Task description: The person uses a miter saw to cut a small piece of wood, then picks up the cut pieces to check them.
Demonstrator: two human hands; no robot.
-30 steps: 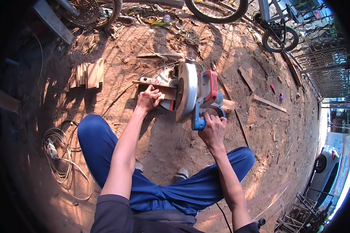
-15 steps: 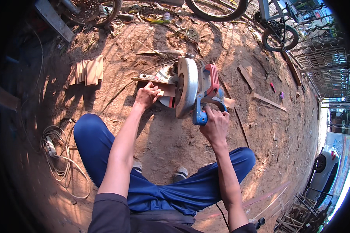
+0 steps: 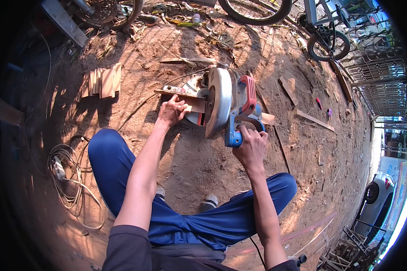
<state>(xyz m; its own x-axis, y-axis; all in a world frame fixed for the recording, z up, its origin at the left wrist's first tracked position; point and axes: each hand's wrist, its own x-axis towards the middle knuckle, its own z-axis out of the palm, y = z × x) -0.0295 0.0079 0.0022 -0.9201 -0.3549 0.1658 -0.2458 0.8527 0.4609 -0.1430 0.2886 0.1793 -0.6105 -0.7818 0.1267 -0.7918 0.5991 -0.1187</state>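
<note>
In front of me on the dirt stands a miter saw [image 3: 219, 104] with a grey blade guard and a blue and red handle. My right hand [image 3: 251, 143] is wrapped round the blue part of that handle. A flat piece of wood [image 3: 196, 105] lies on the saw's base against the fence, left of the guard. My left hand [image 3: 172, 110] presses it there, fingers bent over its left part. The wood's far end [image 3: 267, 119] seems to stick out right of the saw. The guard hides the blade and the middle of the wood.
A row of short cut boards [image 3: 102, 82] lies at the left. Below it is a coiled cable [image 3: 67, 176] with a white socket block. Wood strips [image 3: 315, 120] and a red-handled tool [image 3: 319, 103] lie at the right. Bicycles [image 3: 328, 43] stand at the back.
Both hands keep their places on the wood and the saw handle. The whole view has shifted very slightly; the saw looks the same.
</note>
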